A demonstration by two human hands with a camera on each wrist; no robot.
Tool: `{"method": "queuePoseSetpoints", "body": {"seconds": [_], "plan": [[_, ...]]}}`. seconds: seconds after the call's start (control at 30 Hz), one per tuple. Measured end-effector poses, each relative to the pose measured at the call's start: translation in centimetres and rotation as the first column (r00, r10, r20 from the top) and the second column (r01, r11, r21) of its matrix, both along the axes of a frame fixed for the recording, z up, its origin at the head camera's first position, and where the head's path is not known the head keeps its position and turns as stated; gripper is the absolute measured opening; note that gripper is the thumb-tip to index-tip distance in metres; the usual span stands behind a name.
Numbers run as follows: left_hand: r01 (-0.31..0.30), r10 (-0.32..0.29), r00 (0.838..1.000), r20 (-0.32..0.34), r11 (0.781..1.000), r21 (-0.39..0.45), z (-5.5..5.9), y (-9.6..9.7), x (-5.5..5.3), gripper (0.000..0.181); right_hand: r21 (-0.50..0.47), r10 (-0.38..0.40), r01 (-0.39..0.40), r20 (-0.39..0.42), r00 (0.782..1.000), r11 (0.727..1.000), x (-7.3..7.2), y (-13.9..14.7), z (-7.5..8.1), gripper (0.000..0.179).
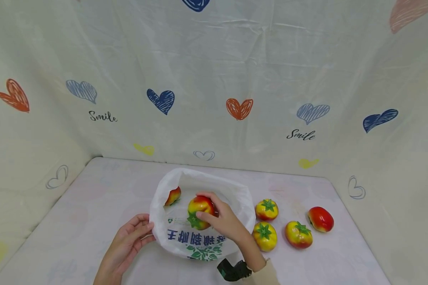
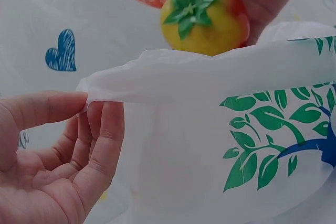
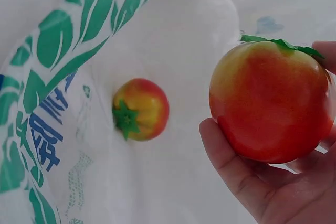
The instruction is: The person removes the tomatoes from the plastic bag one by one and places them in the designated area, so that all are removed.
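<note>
A white plastic bag [image 1: 157, 233] with blue lettering and a green leaf print stands with its mouth spread wide. My left hand [image 1: 128, 241] pinches the left side of its rim between thumb and fingers. Over the bag's mouth, my right hand [image 1: 226, 219] grips a shiny red-and-yellow tomato [image 1: 201, 206] with a green star-shaped calyx. In the right wrist view, the fingers [image 3: 231, 166] curl round this tomato from below and the side. Another tomato [image 3: 144, 111] lies inside the bag, partly hidden by the rim in the head view.
Right of the bag on the pale tabletop [image 1: 110, 178] sit two tomatoes close to its side, one tomato [image 1: 298, 234] farther right and a redder tomato [image 1: 321, 219] beyond it. A cloth [image 1: 207, 71] printed with hearts hangs behind the table.
</note>
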State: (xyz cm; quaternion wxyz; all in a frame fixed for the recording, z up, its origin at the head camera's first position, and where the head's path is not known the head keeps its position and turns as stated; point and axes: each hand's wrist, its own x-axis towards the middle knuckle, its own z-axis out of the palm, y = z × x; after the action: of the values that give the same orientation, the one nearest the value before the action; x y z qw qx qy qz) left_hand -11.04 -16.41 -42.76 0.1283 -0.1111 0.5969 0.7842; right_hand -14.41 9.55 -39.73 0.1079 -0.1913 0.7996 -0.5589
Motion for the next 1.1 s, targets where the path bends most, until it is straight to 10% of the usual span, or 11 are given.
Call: {"method": "queuePoseSetpoints", "body": {"seconds": [0.5,1.1], "plan": [[-0.016,0.016,1.000,0.023,1.000,0.008,0.1,0.1,-0.1,0.021,-0.202,-0.177,0.209,0.168,0.970,0.957,3.1,3.3,-0.1,0.045],[-0.008,0.008,1.000,0.020,1.000,0.003,0.1,0.1,-0.1,0.021,-0.136,-0.514,0.571,0.308,0.801,0.809,5.4,7.1,-0.4,0.050]]}}
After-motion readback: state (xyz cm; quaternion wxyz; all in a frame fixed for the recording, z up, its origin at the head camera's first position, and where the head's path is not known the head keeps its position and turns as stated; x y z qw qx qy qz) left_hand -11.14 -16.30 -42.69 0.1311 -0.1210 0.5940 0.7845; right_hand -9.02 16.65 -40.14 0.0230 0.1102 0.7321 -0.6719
